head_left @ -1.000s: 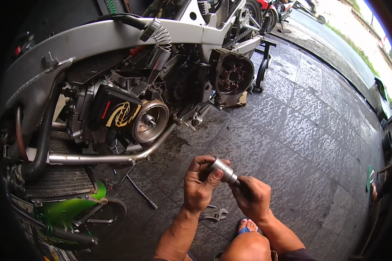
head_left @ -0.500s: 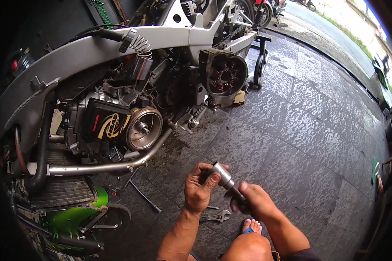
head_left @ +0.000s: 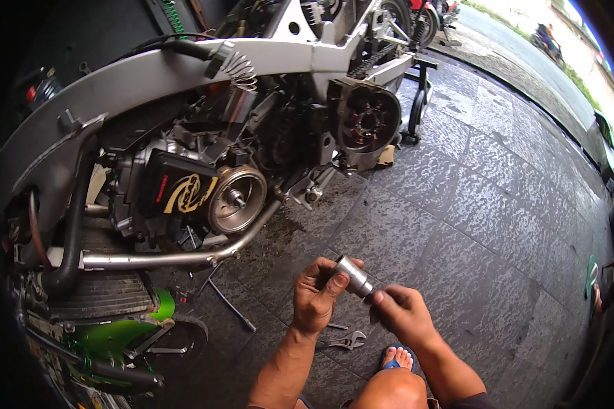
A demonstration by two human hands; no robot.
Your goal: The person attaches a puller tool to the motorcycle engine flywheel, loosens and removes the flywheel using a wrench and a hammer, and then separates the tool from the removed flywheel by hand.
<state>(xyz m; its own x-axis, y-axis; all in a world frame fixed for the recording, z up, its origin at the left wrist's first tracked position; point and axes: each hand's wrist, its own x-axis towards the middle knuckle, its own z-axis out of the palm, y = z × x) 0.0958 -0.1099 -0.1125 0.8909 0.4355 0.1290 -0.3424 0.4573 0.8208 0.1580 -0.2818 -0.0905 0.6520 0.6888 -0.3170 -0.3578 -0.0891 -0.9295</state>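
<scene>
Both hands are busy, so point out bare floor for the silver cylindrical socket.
Free: dark grey tiled floor between the right hand and the flat green sandal. Crowded: left of the left hand, with a slim metal rod and glossy green panel.

I see writing on the black cover [head_left: 174,177] low on the motorbike [head_left: 269,58]. One short word stands there in small red letters [head_left: 162,189]. It is near the cover's left edge and slants steeply up. Beside it, from the middle of the cover over to its right edge, there is a big yellow sign [head_left: 186,191]. It is curvy, like a swirl, with dark lines in it. One end is down by the cover's bottom edge, and the other goes up to the right. On the silver socket [head_left: 352,274] that I hold, I can't read any marks.
</scene>
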